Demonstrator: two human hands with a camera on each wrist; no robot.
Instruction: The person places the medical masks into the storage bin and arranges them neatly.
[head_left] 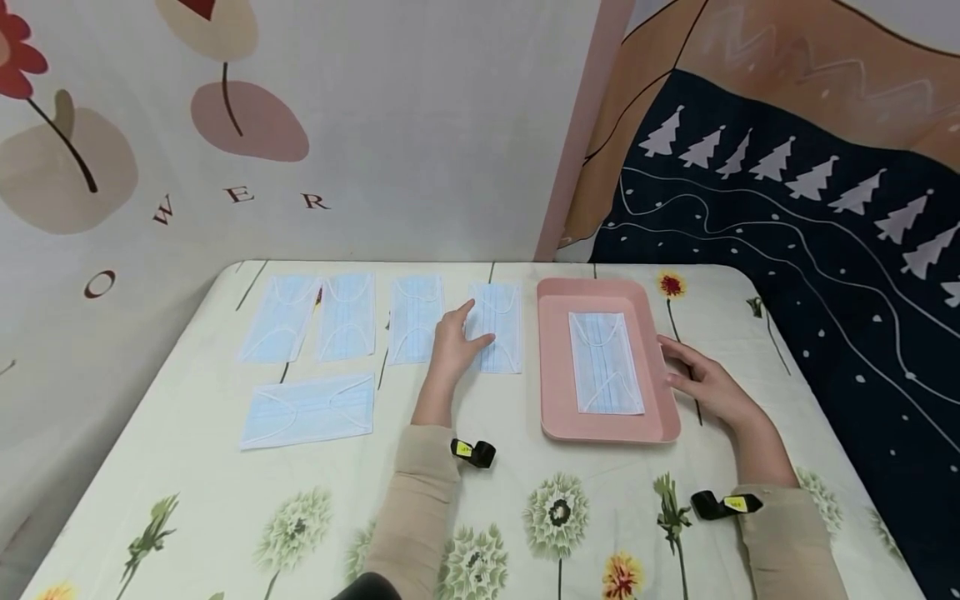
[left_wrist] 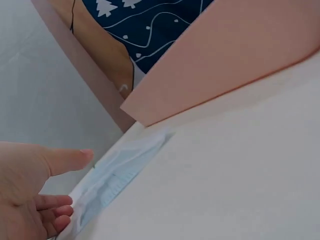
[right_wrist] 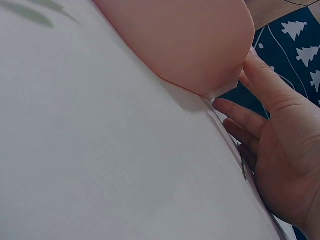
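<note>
A light blue face mask [head_left: 504, 328] lies on the table with its ear loops on top. My left hand [head_left: 454, 343] hovers at its left side, thumb and fingers spread apart and holding nothing; the left wrist view shows the hand [left_wrist: 35, 190] beside that mask [left_wrist: 120, 175]. A pink tray [head_left: 555, 408] stands to the right, with another face mask [head_left: 606, 363] lying flat inside it. At the tray's right edge is my right hand [head_left: 708, 385], its fingertips touching or very close to the wall. In the right wrist view its thumb [right_wrist: 270, 80] lies along the tray's side.
Further face masks lie to the left: three upright ones [head_left: 417, 320], [head_left: 347, 317], [head_left: 279, 320] along the back and a sideways mask [head_left: 307, 410] in front of them. The flower-patterned tablecloth [head_left: 405, 400] covers the table. A printed cloth [head_left: 420, 150] hangs behind.
</note>
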